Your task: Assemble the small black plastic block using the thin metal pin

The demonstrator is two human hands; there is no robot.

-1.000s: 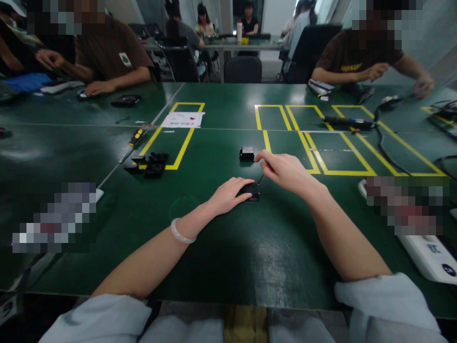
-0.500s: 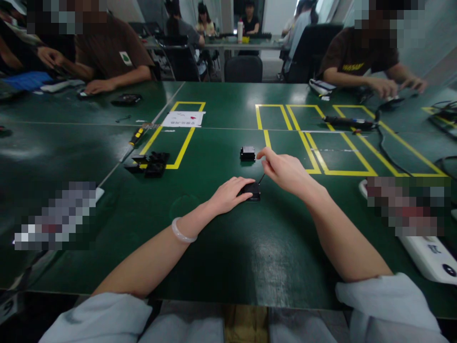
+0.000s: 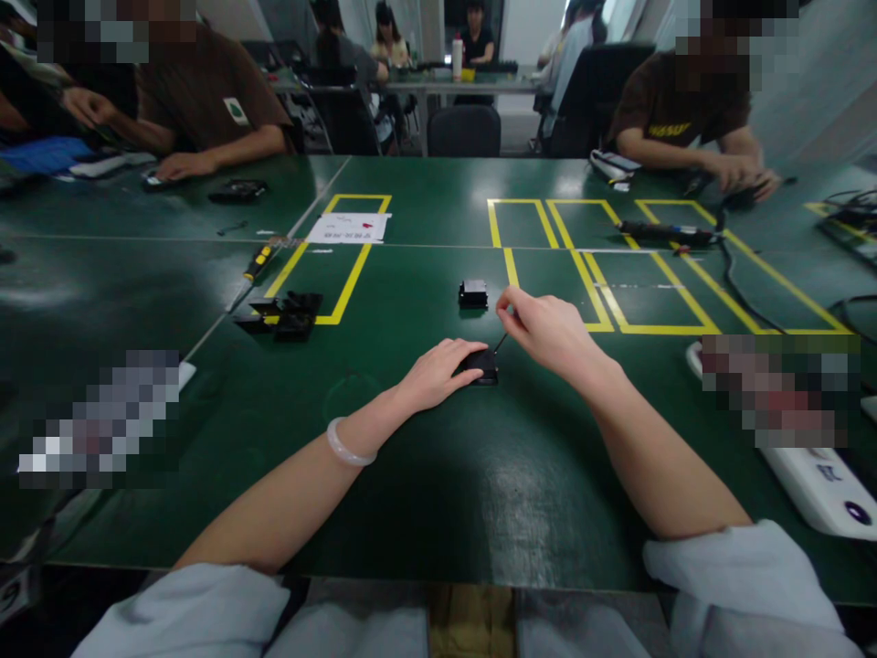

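My left hand is closed on a small flat black box-shaped part, pressing it to the table between thumb and fingers. Just above its right side is my right hand, with the fingertips pinched together on a thin dark rod-shaped tool. The tool slants down to the far right corner of the part; its upper end is hidden in my fingers. Beyond the part lies a separate small black block with a grey top, close to my right fingertips but apart from them.
Black plastic pieces lie left on the green table, near a yellow-and-black screwdriver and a white paper label. A black cylindrical tool with a cable lies right. Blurred devices flank my arms; co-workers sit opposite.
My right index finger has curled in, closing the fingertips on the tool. My left hand and the black part stay put. The view has shifted slightly. The co-worker at right has brought both hands together.
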